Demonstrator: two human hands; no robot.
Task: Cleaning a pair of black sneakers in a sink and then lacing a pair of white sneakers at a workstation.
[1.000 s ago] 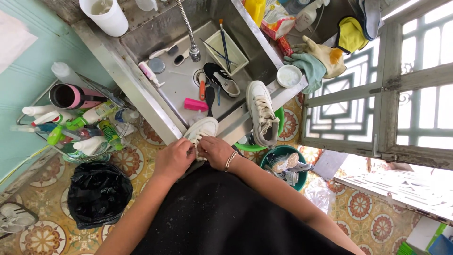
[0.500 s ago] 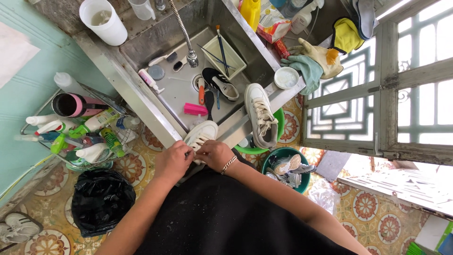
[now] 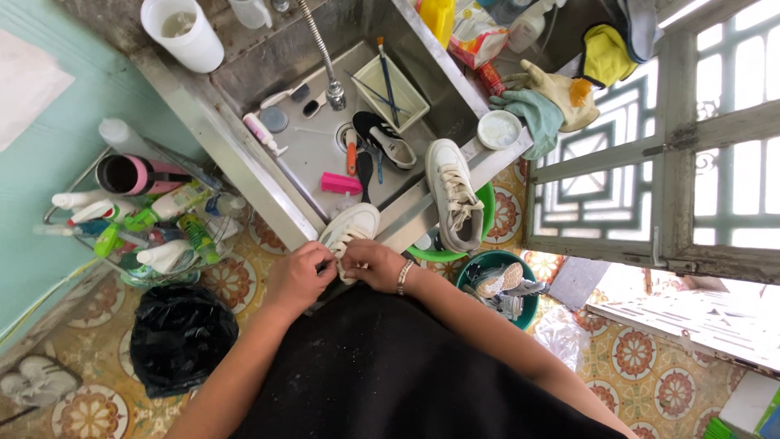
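A white sneaker (image 3: 355,223) rests on the near edge of the steel sink (image 3: 244,162), toe pointing into the basin. My left hand (image 3: 298,276) and my right hand (image 3: 370,265) both pinch its laces at the heel end, fingers closed on them. A bracelet circles my right wrist. A second white sneaker (image 3: 452,192) lies on the sink's right rim, laces up. A black shoe (image 3: 383,138) lies inside the basin by the drain.
Pink brush (image 3: 340,183), orange-handled brush (image 3: 351,157) and a tray (image 3: 388,92) in the basin. White bucket (image 3: 182,32) at back. Rubber gloves (image 3: 546,102) on the rim. Rack of bottles (image 3: 146,219) left, black bag (image 3: 177,333) on the tiled floor, green basins (image 3: 504,284) right.
Both hands stay on the sneaker's laces with small finger movements. My view has shifted slightly; nothing else has moved.
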